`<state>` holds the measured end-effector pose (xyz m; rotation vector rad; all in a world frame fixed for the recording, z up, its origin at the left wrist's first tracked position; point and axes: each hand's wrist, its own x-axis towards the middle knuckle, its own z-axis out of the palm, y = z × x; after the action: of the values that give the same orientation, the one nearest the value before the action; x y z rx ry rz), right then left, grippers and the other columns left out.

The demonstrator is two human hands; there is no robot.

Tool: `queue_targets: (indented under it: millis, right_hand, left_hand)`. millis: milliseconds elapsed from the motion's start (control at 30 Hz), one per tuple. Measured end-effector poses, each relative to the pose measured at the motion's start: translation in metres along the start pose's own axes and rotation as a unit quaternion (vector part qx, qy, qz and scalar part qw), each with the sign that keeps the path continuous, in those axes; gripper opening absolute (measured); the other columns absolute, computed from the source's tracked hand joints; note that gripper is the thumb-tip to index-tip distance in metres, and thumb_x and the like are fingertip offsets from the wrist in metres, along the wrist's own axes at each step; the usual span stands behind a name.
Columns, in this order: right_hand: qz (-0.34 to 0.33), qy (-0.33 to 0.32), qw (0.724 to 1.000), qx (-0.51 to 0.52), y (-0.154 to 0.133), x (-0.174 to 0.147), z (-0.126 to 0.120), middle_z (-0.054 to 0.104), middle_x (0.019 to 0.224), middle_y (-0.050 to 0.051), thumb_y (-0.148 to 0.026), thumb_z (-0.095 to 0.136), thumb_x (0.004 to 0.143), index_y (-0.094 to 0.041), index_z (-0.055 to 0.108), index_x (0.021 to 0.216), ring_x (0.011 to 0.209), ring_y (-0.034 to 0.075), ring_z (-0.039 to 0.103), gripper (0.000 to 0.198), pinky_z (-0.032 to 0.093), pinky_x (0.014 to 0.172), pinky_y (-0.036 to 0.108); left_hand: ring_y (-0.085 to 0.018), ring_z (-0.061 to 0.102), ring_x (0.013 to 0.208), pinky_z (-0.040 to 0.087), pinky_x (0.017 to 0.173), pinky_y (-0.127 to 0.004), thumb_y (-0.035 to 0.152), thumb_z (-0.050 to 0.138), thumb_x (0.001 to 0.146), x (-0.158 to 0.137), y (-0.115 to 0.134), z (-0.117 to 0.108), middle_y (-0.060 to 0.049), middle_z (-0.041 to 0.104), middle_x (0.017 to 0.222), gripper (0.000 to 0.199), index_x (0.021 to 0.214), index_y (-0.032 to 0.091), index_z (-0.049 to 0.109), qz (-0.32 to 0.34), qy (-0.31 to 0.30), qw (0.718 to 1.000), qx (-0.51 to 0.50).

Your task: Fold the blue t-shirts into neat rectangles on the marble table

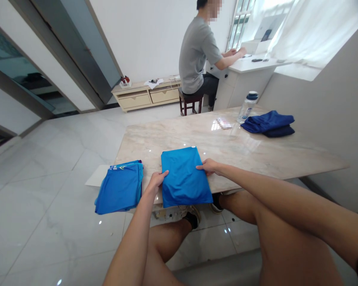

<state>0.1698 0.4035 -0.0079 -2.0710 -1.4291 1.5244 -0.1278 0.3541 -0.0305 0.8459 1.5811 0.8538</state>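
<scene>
- My left hand (156, 179) pinches the left edge of the folded blue shirt (183, 176); my right hand (208, 166) grips its right edge.
- The shirt lies on the near edge of the marble table (256, 155), its near end hanging over.
- I judge it could slide off toward my knees: polished stone, overhanging cloth.
- A second blue stack (119, 190) overhangs at near left and looks similarly precarious.
- Far right: water bottle (247, 106), dark blue clothes (268, 123).
- Glossy white floor; a person (198, 55) sits at a far desk.
</scene>
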Motion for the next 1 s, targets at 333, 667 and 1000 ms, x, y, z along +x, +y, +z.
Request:
queue_targets:
  millis: [333,667,1000]
  right_hand:
    - [-0.254,0.077,0.958,0.109,-0.041,-0.039,-0.059,0.082,0.093,0.006,-0.049,0.085,0.091,-0.016,0.083,0.09,0.091,0.021,0.073,0.033,0.059,0.084,0.031]
    - [-0.466,0.211,0.852,0.112,-0.05,-0.07,-0.073,0.083,0.117,0.011,-0.061,0.085,0.087,-0.021,0.081,0.081,0.112,0.028,0.075,0.04,0.057,0.1,0.042]
    - [-0.474,0.211,0.848,0.107,-0.048,-0.073,-0.068,0.077,0.082,0.005,-0.067,0.077,0.092,-0.021,0.07,0.083,0.078,0.021,0.07,0.048,0.055,0.071,0.032]
  left_hand:
    - [-0.029,0.075,0.11,0.057,0.104,-0.04,0.065,0.101,0.06,-0.044,0.06,-0.015,-0.009,0.086,0.109,0.066,0.103,0.016,0.087,0.21,0.114,0.963,-0.123]
    - [-0.017,0.065,0.085,0.053,0.084,-0.031,0.066,0.091,0.071,-0.065,0.072,-0.018,-0.002,0.073,0.09,0.055,0.09,0.017,0.075,0.343,0.243,0.904,-0.074]
    - [-0.013,0.054,0.064,0.045,0.059,-0.025,0.078,0.084,0.077,-0.074,0.058,-0.022,0.005,0.059,0.071,0.063,0.084,0.023,0.054,0.354,0.205,0.913,0.002]
